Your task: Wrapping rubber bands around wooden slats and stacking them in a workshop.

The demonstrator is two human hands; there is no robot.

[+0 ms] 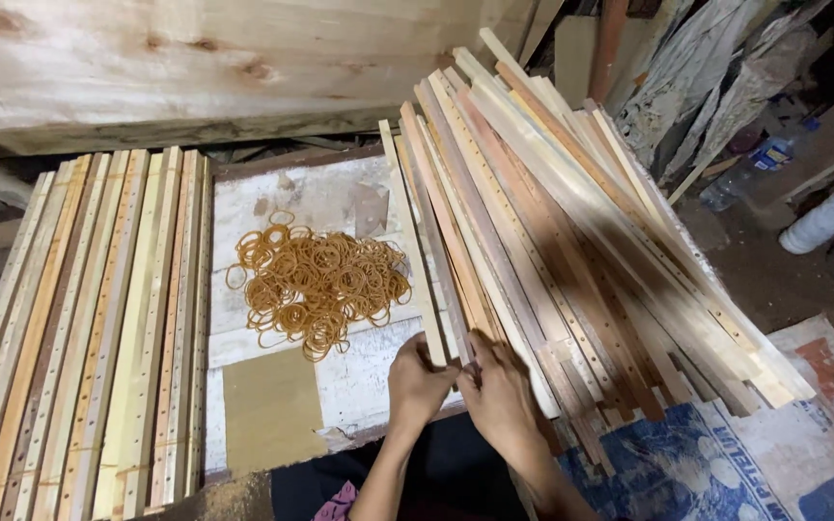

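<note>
A fan-shaped pile of long thin wooden slats point(571, 222) with rows of small holes leans from the near centre toward the upper right. My left hand point(419, 386) and my right hand point(501, 394) meet at the near ends of the slats on the pile's left edge, fingers closed on a few of those slat ends point(451, 333). A heap of tan rubber bands point(316, 285) lies on the white board point(359, 386) just left of my hands.
Bundled slats point(89, 338) lie side by side at the left. A large plywood sheet point(195, 58) stands behind. A blue and white printed sack point(726, 463) covers the floor at lower right. Scrap boards and a white roll point(827, 220) clutter the far right.
</note>
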